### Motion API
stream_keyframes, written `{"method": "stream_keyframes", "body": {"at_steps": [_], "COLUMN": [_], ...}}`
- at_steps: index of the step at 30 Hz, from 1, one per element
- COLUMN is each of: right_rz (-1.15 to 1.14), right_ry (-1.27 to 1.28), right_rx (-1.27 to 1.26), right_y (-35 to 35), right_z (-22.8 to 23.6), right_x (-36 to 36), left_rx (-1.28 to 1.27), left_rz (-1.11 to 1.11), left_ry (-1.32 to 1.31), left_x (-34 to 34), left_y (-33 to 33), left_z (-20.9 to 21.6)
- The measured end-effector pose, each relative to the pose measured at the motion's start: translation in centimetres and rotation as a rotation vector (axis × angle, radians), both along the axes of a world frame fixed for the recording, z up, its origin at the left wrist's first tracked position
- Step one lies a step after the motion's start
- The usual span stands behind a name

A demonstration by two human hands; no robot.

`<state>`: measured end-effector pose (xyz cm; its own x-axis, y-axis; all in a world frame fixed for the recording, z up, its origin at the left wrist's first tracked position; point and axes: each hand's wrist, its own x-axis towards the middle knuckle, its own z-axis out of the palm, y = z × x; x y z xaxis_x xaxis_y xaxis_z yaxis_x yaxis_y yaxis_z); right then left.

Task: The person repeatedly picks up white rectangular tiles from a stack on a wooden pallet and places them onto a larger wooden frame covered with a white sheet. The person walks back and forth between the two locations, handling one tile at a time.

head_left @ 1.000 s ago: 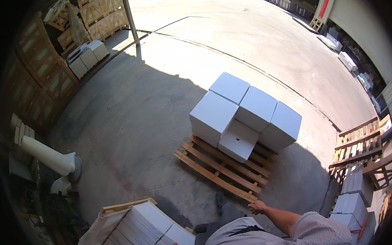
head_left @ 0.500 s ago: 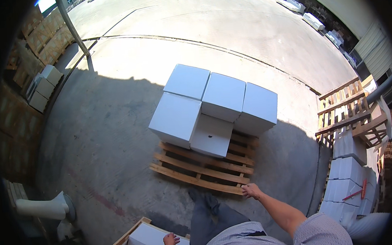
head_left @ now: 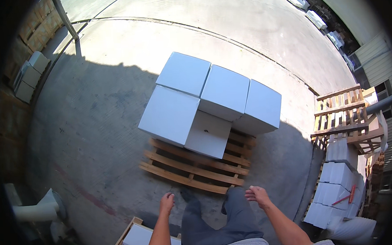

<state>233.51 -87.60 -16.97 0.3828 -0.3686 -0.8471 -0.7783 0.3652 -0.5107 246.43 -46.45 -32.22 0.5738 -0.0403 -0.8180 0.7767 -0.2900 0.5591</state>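
Note:
My left hand hangs loosely with nothing in it, its fingers slightly bent, left of my legs. Opposite it, my right hand is empty too, fingers loosely apart, just short of the near right corner of a wooden pallet. Neither hand touches anything. White cartons stand on the pallet: one at the near left, one behind it, one in the middle and one at the right. A lower white carton with a small dark hole on top sits between them.
A wooden-edged stack of white sheets or boxes stands by my left forearm. To the right are slatted pallets and stacked white cartons with a red tool on them. A white pipe-like object lies at left; a post stands far left.
My right hand has come off or away from the pallet's corner and back toward my legs. My left hand has moved up and forward from beside the stack. The view has shifted with my body.

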Motion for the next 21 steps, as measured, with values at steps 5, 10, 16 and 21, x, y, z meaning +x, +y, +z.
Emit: {"method": "stream_keyframes", "body": {"at_steps": [5, 10, 16, 21], "right_rz": [-0.036, -0.042, 0.073, -0.012], "right_ry": [0.012, 0.094, 0.096, 0.112], "right_rx": [0.09, 0.17, 0.259, 0.259], "right_y": [-2.1, -6.1, -10.0, -15.3], "right_z": [-2.2, -10.9, -25.1, -31.6], "right_x": [3.6, 6.6, 14.2, 17.6], "left_rx": [0.006, -0.015, 0.06, -0.211], "left_rz": [-0.053, 0.028, 0.4, 0.78], "left_ry": [-0.106, -0.109, -0.276, -0.154], "left_x": [2.5, 7.7, 13.4, 18.6], "left_y": [-5.8, -14.8, -19.2, -26.3], "left_z": [-9.8, -15.7, -29.9, -34.8]}}
